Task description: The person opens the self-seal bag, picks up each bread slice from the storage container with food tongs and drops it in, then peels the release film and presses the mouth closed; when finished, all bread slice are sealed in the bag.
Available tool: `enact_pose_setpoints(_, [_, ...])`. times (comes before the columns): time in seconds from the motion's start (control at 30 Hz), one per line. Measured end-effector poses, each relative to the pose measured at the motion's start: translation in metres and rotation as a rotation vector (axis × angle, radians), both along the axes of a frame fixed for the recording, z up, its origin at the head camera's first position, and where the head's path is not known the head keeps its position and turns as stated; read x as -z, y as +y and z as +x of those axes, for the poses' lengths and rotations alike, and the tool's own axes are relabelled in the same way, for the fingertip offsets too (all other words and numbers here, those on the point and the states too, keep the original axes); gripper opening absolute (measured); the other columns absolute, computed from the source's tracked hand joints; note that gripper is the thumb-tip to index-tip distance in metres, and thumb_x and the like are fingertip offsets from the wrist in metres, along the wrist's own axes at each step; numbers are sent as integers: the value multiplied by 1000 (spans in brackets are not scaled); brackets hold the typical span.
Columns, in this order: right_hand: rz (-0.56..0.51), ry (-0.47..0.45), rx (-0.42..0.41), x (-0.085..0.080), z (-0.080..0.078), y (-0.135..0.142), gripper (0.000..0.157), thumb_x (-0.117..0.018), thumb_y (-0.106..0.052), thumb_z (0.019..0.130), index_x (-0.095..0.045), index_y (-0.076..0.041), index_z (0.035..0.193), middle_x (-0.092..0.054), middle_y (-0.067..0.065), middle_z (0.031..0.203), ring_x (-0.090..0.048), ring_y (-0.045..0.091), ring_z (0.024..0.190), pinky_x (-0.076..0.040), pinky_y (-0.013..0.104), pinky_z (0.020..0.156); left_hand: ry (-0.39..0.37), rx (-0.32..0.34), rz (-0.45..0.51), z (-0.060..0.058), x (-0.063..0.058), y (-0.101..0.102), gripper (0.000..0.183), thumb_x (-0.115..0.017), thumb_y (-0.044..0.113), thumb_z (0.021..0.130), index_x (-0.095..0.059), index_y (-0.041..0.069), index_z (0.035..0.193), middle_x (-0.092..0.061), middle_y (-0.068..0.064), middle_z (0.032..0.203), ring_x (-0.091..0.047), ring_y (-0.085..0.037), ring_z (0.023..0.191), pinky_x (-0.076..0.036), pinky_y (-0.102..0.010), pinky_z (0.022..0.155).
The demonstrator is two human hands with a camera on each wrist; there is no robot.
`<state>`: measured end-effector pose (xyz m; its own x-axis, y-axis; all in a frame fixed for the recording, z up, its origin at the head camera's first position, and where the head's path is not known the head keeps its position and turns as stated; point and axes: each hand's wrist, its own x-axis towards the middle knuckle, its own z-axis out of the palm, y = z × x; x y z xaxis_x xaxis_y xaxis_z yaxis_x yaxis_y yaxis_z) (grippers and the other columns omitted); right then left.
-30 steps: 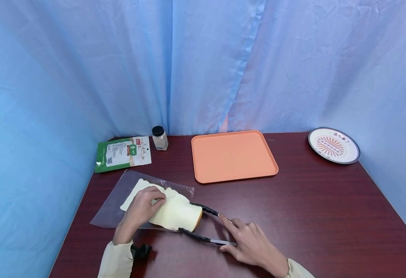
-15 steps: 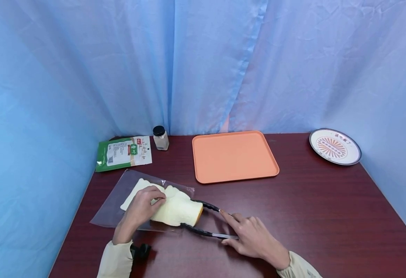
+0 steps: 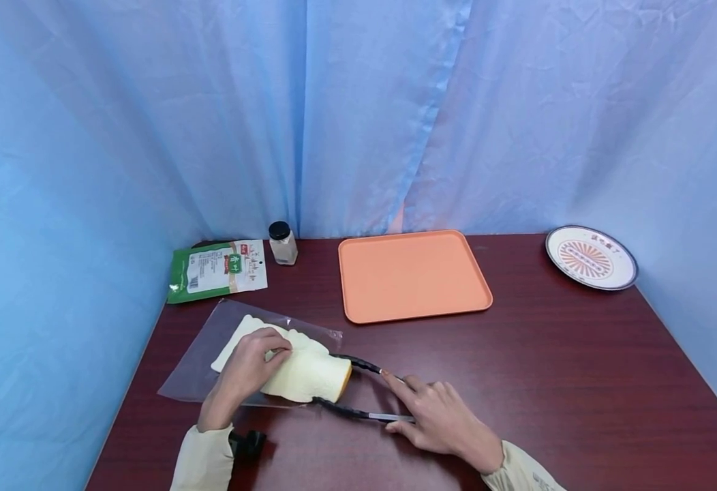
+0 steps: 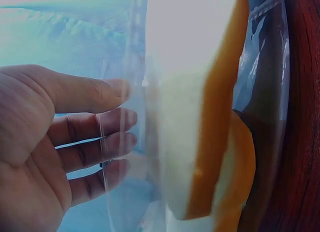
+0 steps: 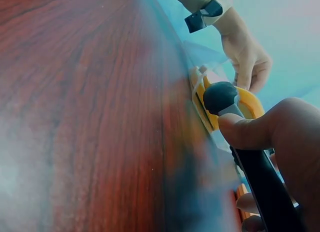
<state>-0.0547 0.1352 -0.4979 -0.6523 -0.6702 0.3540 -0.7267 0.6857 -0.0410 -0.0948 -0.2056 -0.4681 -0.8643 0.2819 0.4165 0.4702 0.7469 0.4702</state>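
left hand [image 3: 251, 365] pinches clear bag [image 3: 194, 369], likely to steady it. right hand [image 3: 441, 419] grips tongs [image 3: 389, 417], arms spread, presumably to span the bread [image 3: 311, 368], which lies on the bench [image 3: 548, 368] partly in the bag. can't tell if tips touch it.

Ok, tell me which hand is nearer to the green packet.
Left. The left hand is on the near side of the green packet; the right hand is farther off to the right, gripping tongs.
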Motion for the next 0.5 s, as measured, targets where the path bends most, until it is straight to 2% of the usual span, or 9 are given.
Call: enact_pose_setpoints(0.5, [0,28,-30,4,-8,-8,81,-80,-58,75,-59,-10,137,-73,3,100,-51,8,48,-49,29,48,7,3,-7,0,0,-1,14,-84,-2,72,-76,9,77,-68,0,76,-63,-14,72,-51,-29,68])
